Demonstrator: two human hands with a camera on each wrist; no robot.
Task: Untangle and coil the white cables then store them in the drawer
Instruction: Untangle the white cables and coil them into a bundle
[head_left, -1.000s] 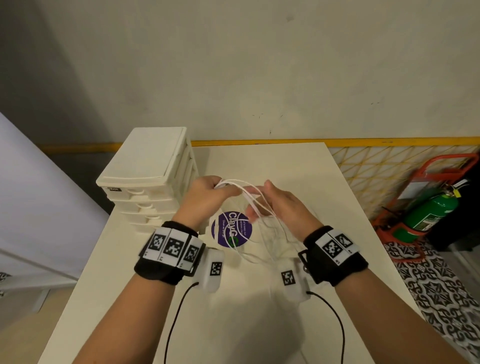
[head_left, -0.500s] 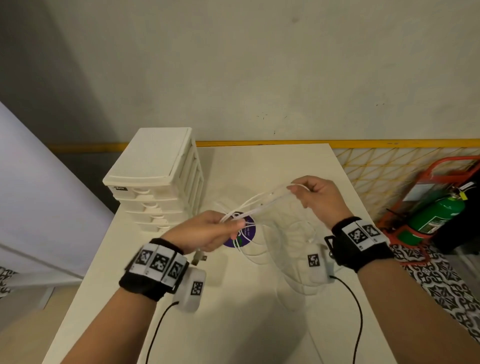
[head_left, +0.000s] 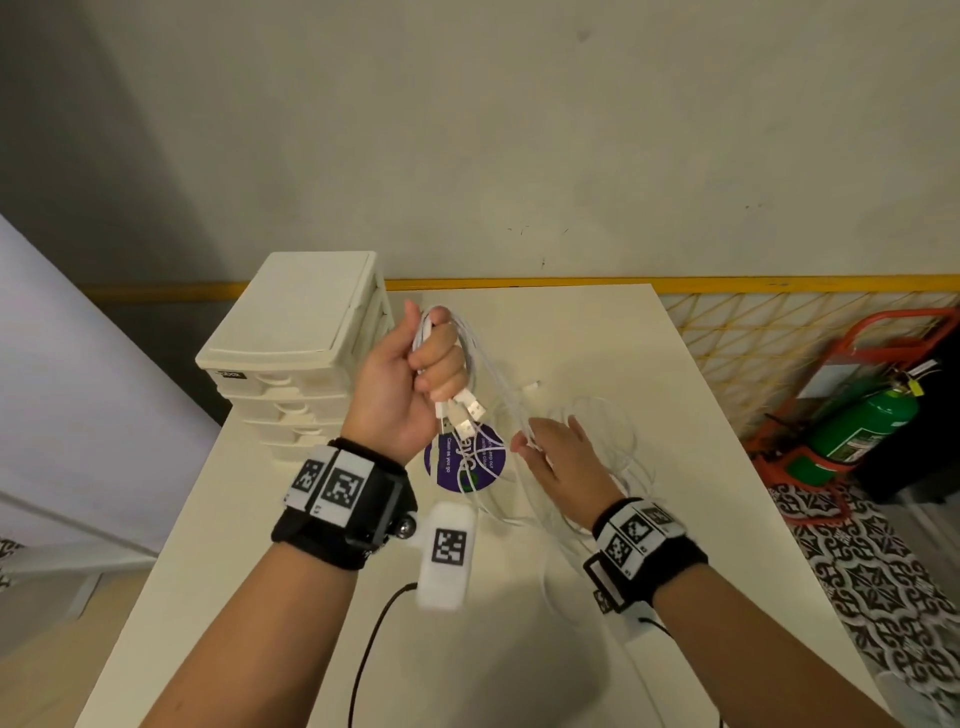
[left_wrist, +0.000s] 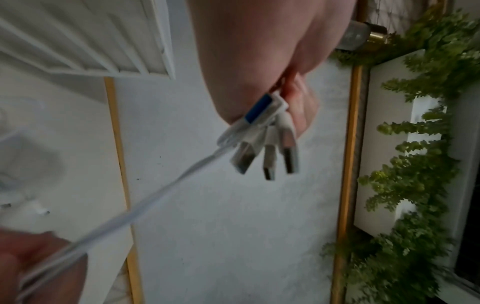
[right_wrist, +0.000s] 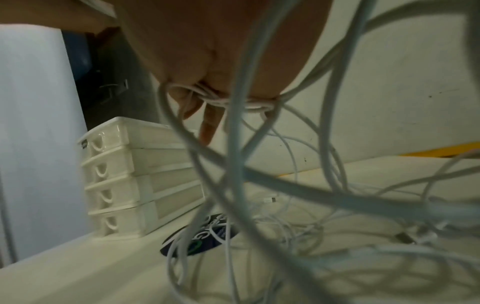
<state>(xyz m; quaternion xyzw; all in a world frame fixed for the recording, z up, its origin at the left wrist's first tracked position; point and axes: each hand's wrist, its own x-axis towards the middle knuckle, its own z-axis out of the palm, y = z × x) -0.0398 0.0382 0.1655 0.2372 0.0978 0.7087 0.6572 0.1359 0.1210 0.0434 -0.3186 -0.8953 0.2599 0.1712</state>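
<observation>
The left hand (head_left: 410, 384) grips the plug ends of the white cables (head_left: 498, 395), fingers curled tight. At its 4 o'clock, the right hand (head_left: 558, 457) pinches the strands. Loops lie tangled on the desk (head_left: 597, 332); coiling is barely begun, and the drawers (head_left: 280, 400) are all closed.

Even, soft indoor light; the head view bends toward its edges. Both wrist views are dim, blurred, with foreground cables (right_wrist: 259, 181) unfocused.
</observation>
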